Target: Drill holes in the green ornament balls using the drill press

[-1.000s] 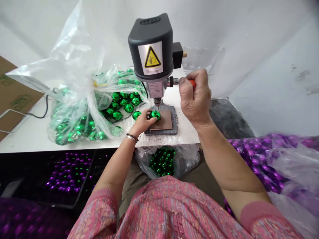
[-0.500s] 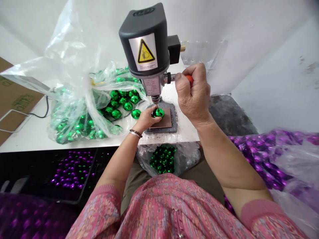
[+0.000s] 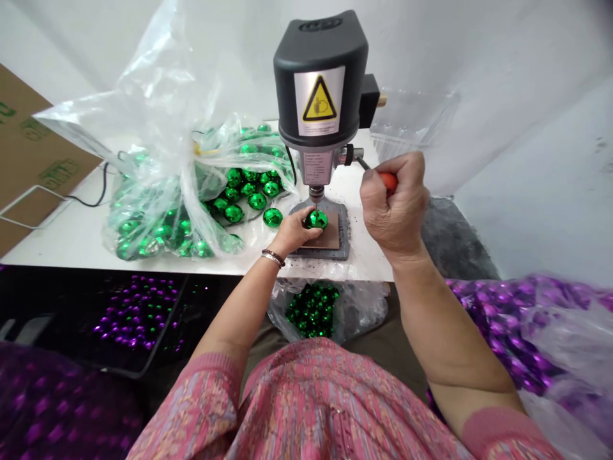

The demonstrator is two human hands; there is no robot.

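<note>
My left hand (image 3: 297,231) pinches a shiny green faceted ball (image 3: 318,220) between thumb and fingers. The ball rests on a brown board (image 3: 330,239) laid over the grey base (image 3: 343,253) of a drill press (image 3: 318,83). Right above the ball is the drill bit (image 3: 315,206), its tip at or very near the ball's top; whether it has entered I cannot tell. My right hand (image 3: 396,207) is closed around the red knob (image 3: 389,183) of the press's feed lever. A single green ball lies just left of my left hand.
Clear plastic bags (image 3: 158,198) full of green balls stand left of the press. On my lap an open bag (image 3: 311,310) holds more green ones. Purple balls (image 3: 507,332) in plastic lie at right, and a dark tray (image 3: 138,313) is below left. A cardboard box (image 3: 43,160) stands far left.
My right hand has pulled the lever's red knob downward, toward me. My left hand still holds the green ball under the bit. The whole view has shifted slightly.
</note>
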